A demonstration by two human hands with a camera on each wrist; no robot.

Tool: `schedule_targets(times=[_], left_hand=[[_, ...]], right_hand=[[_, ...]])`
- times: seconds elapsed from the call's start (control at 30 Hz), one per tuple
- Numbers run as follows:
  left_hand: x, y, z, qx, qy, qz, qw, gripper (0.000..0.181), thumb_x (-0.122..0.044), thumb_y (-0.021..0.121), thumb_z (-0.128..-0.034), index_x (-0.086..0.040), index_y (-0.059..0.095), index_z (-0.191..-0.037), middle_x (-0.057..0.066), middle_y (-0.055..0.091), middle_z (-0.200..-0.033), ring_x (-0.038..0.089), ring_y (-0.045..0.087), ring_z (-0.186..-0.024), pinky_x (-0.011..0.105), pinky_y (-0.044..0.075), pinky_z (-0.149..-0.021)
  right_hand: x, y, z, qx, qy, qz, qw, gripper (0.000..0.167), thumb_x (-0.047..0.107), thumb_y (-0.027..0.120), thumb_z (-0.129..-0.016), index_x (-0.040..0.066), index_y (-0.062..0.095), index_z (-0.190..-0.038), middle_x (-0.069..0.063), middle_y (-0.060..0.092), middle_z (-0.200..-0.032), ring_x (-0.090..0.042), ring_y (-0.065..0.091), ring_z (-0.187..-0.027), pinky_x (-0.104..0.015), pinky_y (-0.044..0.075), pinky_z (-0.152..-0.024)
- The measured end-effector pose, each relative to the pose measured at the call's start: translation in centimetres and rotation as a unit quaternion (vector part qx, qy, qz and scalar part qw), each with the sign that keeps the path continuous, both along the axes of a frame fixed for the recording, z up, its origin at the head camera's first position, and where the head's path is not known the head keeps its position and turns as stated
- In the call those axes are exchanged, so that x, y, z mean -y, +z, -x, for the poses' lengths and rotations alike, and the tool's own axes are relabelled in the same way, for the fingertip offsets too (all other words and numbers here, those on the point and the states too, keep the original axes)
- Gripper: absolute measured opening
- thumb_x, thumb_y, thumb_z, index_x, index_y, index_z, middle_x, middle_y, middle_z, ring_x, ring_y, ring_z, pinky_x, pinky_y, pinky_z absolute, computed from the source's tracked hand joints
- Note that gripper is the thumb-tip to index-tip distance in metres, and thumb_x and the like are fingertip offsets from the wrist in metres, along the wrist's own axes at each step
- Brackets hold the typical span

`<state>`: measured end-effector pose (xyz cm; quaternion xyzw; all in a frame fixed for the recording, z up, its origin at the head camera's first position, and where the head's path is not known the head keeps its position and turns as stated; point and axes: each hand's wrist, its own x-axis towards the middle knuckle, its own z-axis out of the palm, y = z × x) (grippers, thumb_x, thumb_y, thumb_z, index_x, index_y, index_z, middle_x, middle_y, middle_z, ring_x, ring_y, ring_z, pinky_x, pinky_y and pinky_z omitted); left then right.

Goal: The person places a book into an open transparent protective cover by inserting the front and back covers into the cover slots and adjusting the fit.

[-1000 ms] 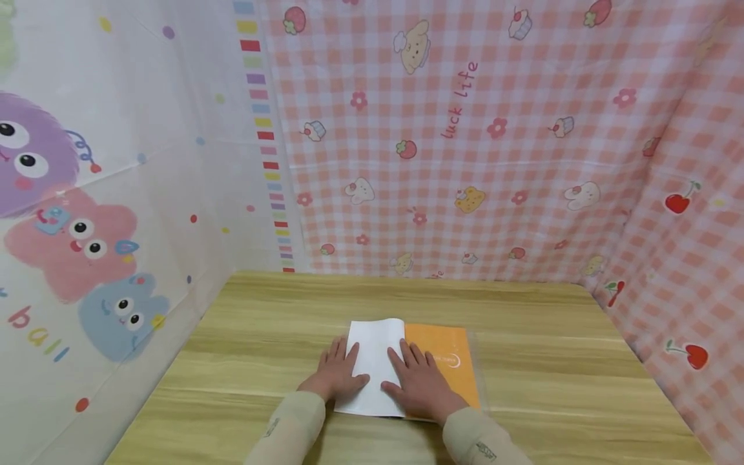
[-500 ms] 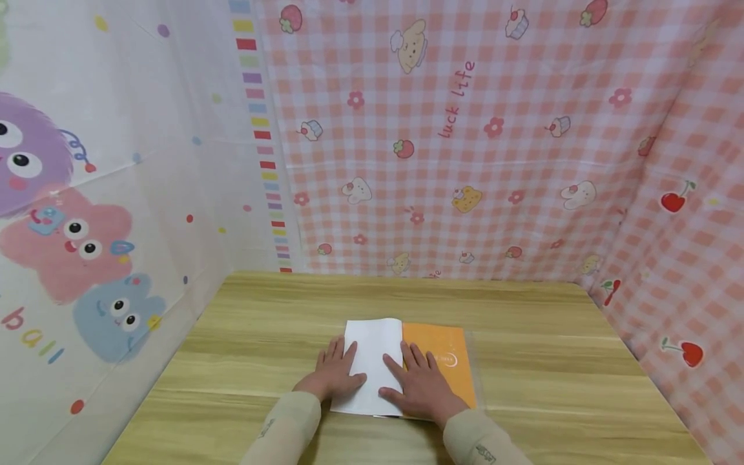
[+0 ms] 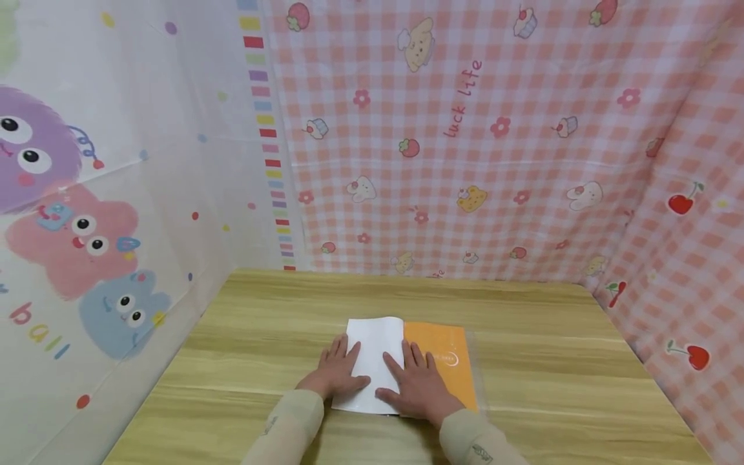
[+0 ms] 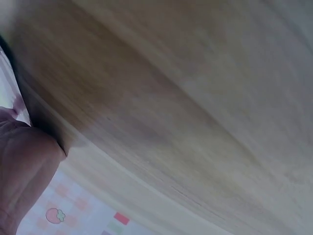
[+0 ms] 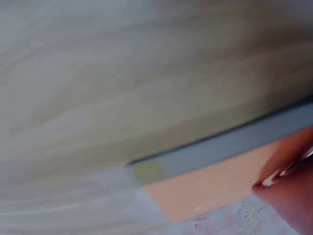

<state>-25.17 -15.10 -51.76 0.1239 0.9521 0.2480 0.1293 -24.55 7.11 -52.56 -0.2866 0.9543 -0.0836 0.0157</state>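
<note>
A thin booklet lies spread on the table, with a white side [image 3: 374, 339] at left and an orange side [image 3: 436, 337] at right. A clear plastic margin [image 3: 472, 355] runs along its right edge. My left hand [image 3: 338, 373] rests with spread fingers over the left edge of the white side. Across the middle fold lies my right hand [image 3: 420, 389], thumb and index finger on white, the other fingers by the orange. Only part of the left hand [image 4: 29, 164] shows in the left wrist view. The right wrist view shows the orange side [image 5: 210, 188] beside the right hand [image 5: 291, 191].
The wood-grain table [image 3: 540, 355] extends around the booklet on all sides. A pink checked cloth [image 3: 442, 219] hangs behind it and another [image 3: 686, 271] at right. To the left hangs a white cartoon-print cloth [image 3: 157, 213].
The right thumb and index finger have shifted slightly left over the white side. The left hand and the booklet stay in place; the head view has swayed a little.
</note>
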Motion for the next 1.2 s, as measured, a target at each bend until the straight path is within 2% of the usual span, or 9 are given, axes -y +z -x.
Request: schedule_targets(times=[0.13,0.17,0.33,0.47,0.63,0.97,1.03,1.13,1.2], left_hand=[[-0.3,0.0,0.1,-0.002,0.005,0.009,0.9999,0.081,-0.041,0.061,-0.0928,0.003,0.03,-0.153,0.032,0.008,-0.16,0.045,0.004,-0.148,0.06,0.005,-0.116],[-0.4,0.4,0.0,0.003,0.008,0.007,0.9999,0.08,-0.039,0.061,-0.0925,0.003,0.03,-0.153,0.032,0.008,-0.16,0.044,0.004,-0.148,0.06,0.005,-0.117],[-0.3,0.3,0.2,0.017,0.016,-0.002,0.9997,0.082,-0.037,0.062,-0.092,0.003,0.026,-0.154,0.031,0.006,-0.16,0.044,0.002,-0.149,0.06,0.003,-0.117],[-0.2,0.0,0.3,0.013,0.017,0.002,0.9998,0.084,-0.042,0.061,-0.0924,0.002,0.026,-0.155,0.03,0.007,-0.16,0.043,0.003,-0.149,0.059,0.005,-0.117],[-0.3,0.1,0.5,0.009,0.015,0.014,0.9997,0.085,-0.05,0.059,-0.0927,0.0,0.028,-0.155,0.031,0.009,-0.16,0.045,0.005,-0.148,0.061,0.007,-0.116],[-0.5,0.3,-0.3,0.011,0.018,0.013,0.9997,0.088,-0.053,0.066,-0.0891,-0.006,0.032,-0.155,0.031,0.004,-0.16,0.045,0.0,-0.148,0.061,0.003,-0.116],[-0.6,0.2,-0.2,0.012,0.019,0.014,0.9996,0.087,-0.052,0.066,-0.0896,-0.007,0.032,-0.155,0.031,0.004,-0.16,0.044,-0.001,-0.148,0.061,0.002,-0.116],[-0.4,-0.7,0.3,0.01,0.018,0.015,0.9997,0.088,-0.054,0.065,-0.0894,-0.008,0.031,-0.156,0.03,0.002,-0.161,0.044,-0.003,-0.148,0.06,0.001,-0.116],[-0.4,-0.8,0.4,0.012,0.018,0.019,0.9996,0.088,-0.055,0.066,-0.0892,-0.008,0.031,-0.156,0.03,0.002,-0.161,0.044,-0.002,-0.148,0.06,0.001,-0.116]], right_hand=[[-1.2,0.7,0.0,0.009,0.028,0.011,0.9995,0.084,0.069,0.048,-0.091,0.014,0.038,-0.154,-0.023,0.027,-0.158,-0.042,0.025,-0.145,-0.062,0.024,-0.111],[-1.4,0.6,0.1,0.005,0.034,0.012,0.9993,0.084,0.07,0.048,-0.091,0.014,0.038,-0.154,-0.022,0.027,-0.158,-0.041,0.025,-0.145,-0.061,0.025,-0.112],[-2.1,-0.6,0.4,-0.03,0.056,0.006,0.998,0.085,0.073,0.04,-0.093,0.014,0.038,-0.154,-0.019,0.031,-0.158,-0.038,0.028,-0.144,-0.059,0.028,-0.111],[-2.0,-1.1,0.6,-0.044,0.052,-0.003,0.9977,0.086,0.076,0.036,-0.092,0.017,0.039,-0.154,-0.018,0.03,-0.158,-0.037,0.029,-0.144,-0.059,0.029,-0.11],[-1.9,-0.8,0.5,-0.046,0.049,-0.019,0.9976,0.085,0.077,0.036,-0.091,0.018,0.042,-0.152,-0.019,0.031,-0.158,-0.038,0.03,-0.143,-0.06,0.03,-0.109],[-1.5,-0.4,0.5,-0.058,0.052,-0.045,0.996,0.08,0.072,0.033,-0.095,0.018,0.041,-0.153,-0.018,0.032,-0.158,-0.037,0.033,-0.142,-0.058,0.033,-0.108],[-1.5,-0.4,0.6,-0.068,0.05,-0.047,0.9953,0.075,0.068,0.034,-0.097,0.018,0.042,-0.152,-0.017,0.032,-0.158,-0.037,0.036,-0.14,-0.057,0.035,-0.106],[-1.4,-0.1,0.8,-0.071,0.042,-0.058,0.9949,0.07,0.063,0.033,-0.1,0.018,0.04,-0.153,-0.015,0.03,-0.159,-0.035,0.037,-0.14,-0.056,0.037,-0.105],[-1.2,0.3,1.0,-0.065,0.037,-0.065,0.9951,0.067,0.06,0.035,-0.101,0.017,0.041,-0.153,-0.014,0.03,-0.16,-0.033,0.038,-0.139,-0.056,0.037,-0.105]])
